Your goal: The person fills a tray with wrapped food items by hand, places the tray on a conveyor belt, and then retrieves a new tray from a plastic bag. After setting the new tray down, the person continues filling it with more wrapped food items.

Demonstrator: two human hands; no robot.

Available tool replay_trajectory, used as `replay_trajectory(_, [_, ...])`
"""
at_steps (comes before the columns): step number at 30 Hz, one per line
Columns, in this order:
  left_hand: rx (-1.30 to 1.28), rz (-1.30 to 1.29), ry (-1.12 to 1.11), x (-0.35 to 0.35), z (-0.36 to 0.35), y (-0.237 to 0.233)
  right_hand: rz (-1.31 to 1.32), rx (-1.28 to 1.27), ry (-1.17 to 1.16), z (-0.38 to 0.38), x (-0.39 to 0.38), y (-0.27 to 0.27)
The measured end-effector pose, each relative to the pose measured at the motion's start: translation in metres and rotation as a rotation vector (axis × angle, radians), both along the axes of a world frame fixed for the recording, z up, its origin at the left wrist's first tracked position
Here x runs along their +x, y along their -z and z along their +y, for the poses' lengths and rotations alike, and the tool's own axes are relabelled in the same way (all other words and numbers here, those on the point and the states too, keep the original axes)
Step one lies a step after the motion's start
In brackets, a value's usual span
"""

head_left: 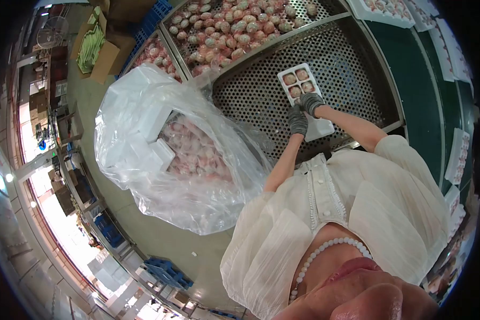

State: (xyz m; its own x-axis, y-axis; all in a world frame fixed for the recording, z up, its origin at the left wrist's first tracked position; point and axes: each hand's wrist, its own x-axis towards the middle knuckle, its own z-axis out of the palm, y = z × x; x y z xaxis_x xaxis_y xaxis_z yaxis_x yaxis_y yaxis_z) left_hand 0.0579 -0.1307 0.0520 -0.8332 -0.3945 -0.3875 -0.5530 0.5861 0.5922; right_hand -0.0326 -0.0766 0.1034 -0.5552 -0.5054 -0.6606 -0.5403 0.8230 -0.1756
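A white tray (320,129) lies on the perforated metal table (250,80), with several round, pinkish wrapped items (289,79) in compartments at its far end. Over the tray's middle are both my hands, in grey gloves. My left hand (297,120) is at the tray's left edge, fingers bent inward. Close beside it, my right hand (311,103) reaches over the compartments. The fingertips of both meet near the tray, and whatever they hold between them is too small to make out.
Many wrapped round items (240,26) fill the metal bin beyond the table. A big clear plastic bag (144,106) with white trays and pinkish items stands at left. Filled white trays (457,154) lie along the green belt (424,106) at right. An open carton (106,58) is at upper left.
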Motion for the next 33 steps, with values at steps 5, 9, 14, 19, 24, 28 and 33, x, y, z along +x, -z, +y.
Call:
replay_trajectory(5, [0.056, 0.028, 0.069, -0.011, -0.016, 0.028, -0.04, 0.04, -0.025, -0.01, -0.007, 0.059])
replay_trajectory(9, [0.035, 0.122, -0.03, -0.004, -0.011, 0.027, 0.133, 0.004, -0.335, -0.008, -0.001, 0.084])
replay_trajectory(14, [-0.083, 0.221, 0.003, 0.009, -0.009, 0.052, 0.013, -0.017, -0.25, -0.01, 0.0, 0.033])
replay_trajectory(19, [0.094, -0.166, -0.204, -0.01, -0.015, 0.011, -0.018, -0.032, -0.398, 0.006, -0.03, 0.07])
replay_trajectory(24, [-0.214, -0.407, 0.237, -0.019, -0.024, 0.065, 0.063, -0.804, 0.391, -0.024, -0.101, 0.03])
replay_trajectory(28, [0.002, -0.462, 0.363, -0.028, -0.034, 0.057, 0.251, -0.751, 0.429, -0.094, -0.178, 0.024])
replay_trajectory(33, [0.087, -0.208, 0.055, -0.002, -0.025, 0.122, 0.136, -0.322, 0.475, -0.159, -0.229, 0.073])
